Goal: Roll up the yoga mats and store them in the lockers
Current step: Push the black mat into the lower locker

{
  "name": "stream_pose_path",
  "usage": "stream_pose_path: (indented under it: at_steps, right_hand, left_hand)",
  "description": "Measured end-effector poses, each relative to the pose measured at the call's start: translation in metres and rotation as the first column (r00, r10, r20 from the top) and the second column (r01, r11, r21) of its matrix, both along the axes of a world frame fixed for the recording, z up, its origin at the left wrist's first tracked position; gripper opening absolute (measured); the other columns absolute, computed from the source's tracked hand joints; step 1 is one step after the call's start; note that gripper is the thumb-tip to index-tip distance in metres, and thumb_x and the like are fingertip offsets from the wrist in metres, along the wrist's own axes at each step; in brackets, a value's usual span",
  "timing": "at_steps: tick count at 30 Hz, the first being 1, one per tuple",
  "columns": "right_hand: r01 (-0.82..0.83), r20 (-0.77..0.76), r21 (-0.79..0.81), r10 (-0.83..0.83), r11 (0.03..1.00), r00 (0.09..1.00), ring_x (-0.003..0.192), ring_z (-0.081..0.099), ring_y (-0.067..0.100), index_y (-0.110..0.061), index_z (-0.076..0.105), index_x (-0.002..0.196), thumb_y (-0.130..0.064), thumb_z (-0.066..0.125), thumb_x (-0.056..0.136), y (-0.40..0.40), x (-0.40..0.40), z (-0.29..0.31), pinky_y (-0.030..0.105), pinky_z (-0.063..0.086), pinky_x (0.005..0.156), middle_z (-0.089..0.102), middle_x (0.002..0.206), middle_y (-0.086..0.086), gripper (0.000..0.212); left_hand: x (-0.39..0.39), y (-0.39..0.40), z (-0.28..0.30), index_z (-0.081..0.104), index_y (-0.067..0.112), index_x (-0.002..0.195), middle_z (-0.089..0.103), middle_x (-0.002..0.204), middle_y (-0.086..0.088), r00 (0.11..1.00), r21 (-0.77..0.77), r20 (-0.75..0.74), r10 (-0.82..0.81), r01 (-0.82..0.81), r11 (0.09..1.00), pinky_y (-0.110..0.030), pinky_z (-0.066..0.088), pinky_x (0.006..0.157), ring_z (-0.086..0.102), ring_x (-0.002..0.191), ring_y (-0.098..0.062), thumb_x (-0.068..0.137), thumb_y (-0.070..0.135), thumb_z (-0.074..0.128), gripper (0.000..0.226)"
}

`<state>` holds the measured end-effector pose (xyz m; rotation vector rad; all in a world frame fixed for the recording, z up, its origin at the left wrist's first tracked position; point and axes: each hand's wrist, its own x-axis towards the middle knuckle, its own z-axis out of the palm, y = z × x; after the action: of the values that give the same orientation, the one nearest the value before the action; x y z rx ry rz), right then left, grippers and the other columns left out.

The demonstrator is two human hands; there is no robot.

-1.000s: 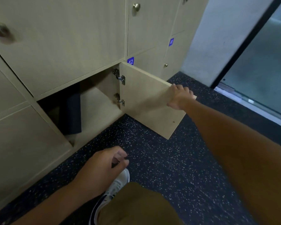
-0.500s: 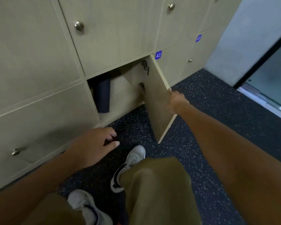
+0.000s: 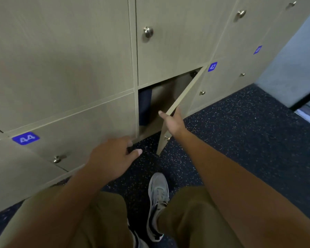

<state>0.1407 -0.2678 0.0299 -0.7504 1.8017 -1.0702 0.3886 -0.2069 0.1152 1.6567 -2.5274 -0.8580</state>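
A dark rolled yoga mat (image 3: 145,106) stands upright at the left side of the open bottom locker (image 3: 161,97). The locker door (image 3: 183,94), hinged on the right beside label 42, is swung most of the way toward the opening. My right hand (image 3: 172,120) holds the door's free edge, thumb on the inner side and fingers on the outer face, just above its knob. My left hand (image 3: 113,156) hovers low in front of locker 44 (image 3: 25,138), with its fingers loosely curled and holding nothing.
Closed beige lockers with metal knobs (image 3: 148,32) fill the wall on the left and above. Dark speckled floor (image 3: 240,133) runs to the right toward a grey wall and a doorway. My legs and a grey shoe (image 3: 157,199) are below.
The locker door has swung from wide open to nearly closed, with my right hand moving with its edge. The view has risen and shifted left, and the mat is now mostly hidden behind the door.
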Motion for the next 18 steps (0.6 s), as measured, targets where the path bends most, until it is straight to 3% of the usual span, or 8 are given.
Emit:
stream_pose_path:
  at_steps: [5,13,18]
  right_hand:
    - [0.068,0.101,0.007,-0.068,0.998,0.993,0.147,0.036,0.032,-0.025,0.024,0.161,-0.069,0.041,0.098,-0.038,0.005,-0.004,0.052,0.026,0.122,0.039,0.160,0.007,0.079]
    - [0.074,0.268,-0.005,-0.070,0.997,0.961,0.154,0.022,0.030,-0.027,0.015,0.164,-0.078,0.021,0.097,-0.097,0.033,-0.004,0.053,0.014,0.124,0.022,0.169,0.006,0.084]
    - [0.040,0.337,-0.041,-0.024,0.998,0.941,0.156,0.016,0.027,-0.031,0.007,0.164,-0.083,0.015,0.092,-0.122,0.039,-0.006,0.057,0.010,0.123,0.014,0.171,0.002,0.089]
  left_hand:
    - [-0.002,-0.006,0.001,0.060,0.025,0.127,0.066,0.111,0.003,0.998,-0.048,0.005,0.064,-0.064,0.997,-0.036,0.050,0.084,0.061,0.096,-0.017,0.099,0.060,0.049,0.046]
    - [-0.010,-0.001,0.003,0.055,0.034,0.134,0.064,0.123,0.010,0.997,-0.094,0.047,0.067,-0.062,0.994,-0.036,0.052,0.092,0.061,0.107,-0.013,0.098,0.067,0.042,0.051]
    - [-0.009,-0.005,0.000,0.055,0.037,0.130,0.064,0.114,0.014,0.993,-0.112,0.041,0.110,-0.105,0.988,-0.034,0.053,0.090,0.060,0.101,-0.009,0.097,0.068,0.040,0.048]
